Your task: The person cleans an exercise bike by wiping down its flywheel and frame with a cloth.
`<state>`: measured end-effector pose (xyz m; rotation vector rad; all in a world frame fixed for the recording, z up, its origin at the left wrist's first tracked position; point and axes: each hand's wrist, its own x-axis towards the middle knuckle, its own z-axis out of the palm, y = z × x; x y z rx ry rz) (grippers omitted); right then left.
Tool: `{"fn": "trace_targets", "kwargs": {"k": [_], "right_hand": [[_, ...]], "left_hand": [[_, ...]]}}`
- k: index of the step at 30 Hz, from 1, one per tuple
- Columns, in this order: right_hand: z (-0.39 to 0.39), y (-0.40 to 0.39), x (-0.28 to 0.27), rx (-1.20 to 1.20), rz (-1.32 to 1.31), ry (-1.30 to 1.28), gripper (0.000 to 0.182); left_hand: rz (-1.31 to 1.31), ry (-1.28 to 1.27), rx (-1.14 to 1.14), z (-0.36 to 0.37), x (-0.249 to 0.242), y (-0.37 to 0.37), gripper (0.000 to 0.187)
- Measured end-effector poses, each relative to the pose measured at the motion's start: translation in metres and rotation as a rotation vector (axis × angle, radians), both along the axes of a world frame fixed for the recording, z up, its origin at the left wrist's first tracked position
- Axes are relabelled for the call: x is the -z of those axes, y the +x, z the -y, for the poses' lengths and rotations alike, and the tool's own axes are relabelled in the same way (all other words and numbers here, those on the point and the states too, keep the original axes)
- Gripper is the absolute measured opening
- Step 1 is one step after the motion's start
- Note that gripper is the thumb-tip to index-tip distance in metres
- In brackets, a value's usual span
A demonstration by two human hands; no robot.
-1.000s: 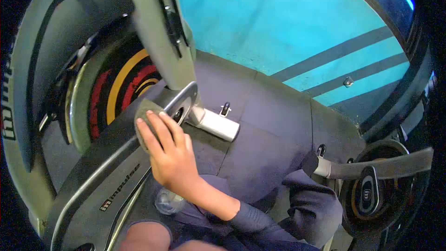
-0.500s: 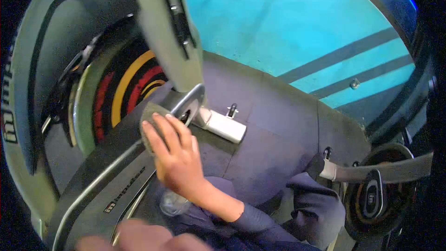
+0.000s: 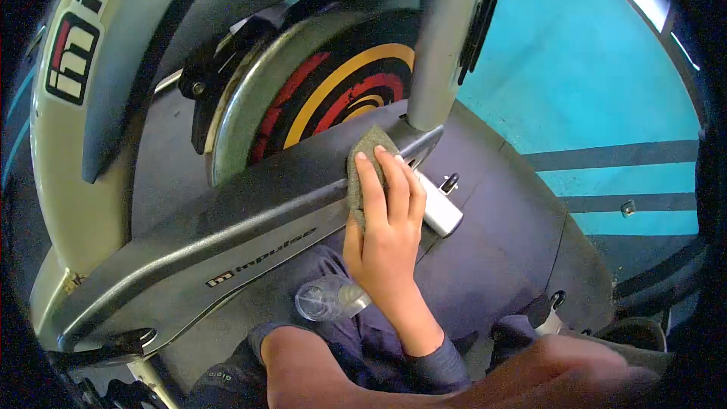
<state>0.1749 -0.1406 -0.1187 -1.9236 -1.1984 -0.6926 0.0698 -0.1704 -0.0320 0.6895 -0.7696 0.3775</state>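
Note:
My right hand (image 3: 390, 235) presses a grey-green sponge (image 3: 367, 148) against the dark lower frame (image 3: 250, 212) of an exercise bike, fingers curved over it. The sponge sits near the foot of the bike's upright post (image 3: 441, 53). Low and close to the camera, my left arm crosses the bottom of the view. My left hand (image 3: 575, 371) is a blur at the lower right, its fingers not distinguishable. Below the frame a clear plastic bottle (image 3: 322, 299) lies against dark clothing, partly hidden behind my right wrist.
Behind the frame is the bike's flywheel (image 3: 333, 98) with red and yellow rings. A white foot bar (image 3: 443, 212) rests on dark floor mats (image 3: 515, 204). Turquoise flooring (image 3: 575, 76) with grey stripes lies beyond. Part of other equipment (image 3: 632, 333) shows at lower right.
The view has swung left and closer to the flywheel. My right hand stays on the sponge near the post. My left hand has moved from lower left to lower right.

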Motion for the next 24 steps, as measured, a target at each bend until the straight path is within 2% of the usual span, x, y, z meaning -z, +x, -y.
{"fn": "trace_targets", "kwargs": {"k": [4,8,10,13,15,17,19,20,22,23,24], "right_hand": [[-0.001,0.002,0.001,-0.012,0.008,0.010,0.063],[0.002,0.002,-0.005,-0.129,0.168,-0.028,0.046],[-0.001,0.001,-0.006,-0.150,0.213,-0.023,0.045],[-0.008,-0.005,0.001,-0.123,0.207,-0.004,0.044],[-0.014,-0.012,0.004,0.085,0.160,0.017,0.046],[-0.013,-0.012,0.004,0.112,0.117,-0.017,0.049],[-0.012,-0.007,0.006,0.081,0.074,-0.015,0.052],[-0.008,-0.009,0.000,0.019,0.023,-0.007,0.059],[-0.003,-0.007,-0.001,-0.016,0.023,-0.007,0.060],[-0.001,-0.007,-0.001,-0.063,0.024,-0.026,0.061],[-0.001,-0.006,0.001,-0.060,0.047,-0.039,0.067]], "left_hand": [[0.017,0.007,-0.012,-0.003,0.004,0.000,0.061],[0.024,0.038,-0.062,-0.009,0.010,0.001,0.065],[0.019,0.065,-0.121,-0.017,0.018,0.001,0.066],[0.027,0.176,-0.370,-0.038,0.037,-0.001,0.069],[0.031,0.317,-0.640,-0.056,0.053,-0.003,0.070],[-0.008,0.505,-0.924,-0.077,0.073,-0.011,0.072],[-0.093,0.799,-1.066,-0.095,0.091,-0.025,0.080],[-0.077,0.817,-1.058,-0.098,0.100,-0.029,0.080],[-0.217,0.997,-1.188,-0.102,0.120,-0.034,0.090],[-0.201,1.011,-1.184,-0.103,0.129,-0.035,0.090],[-0.176,1.077,-1.245,-0.105,0.139,-0.034,0.100]]}}
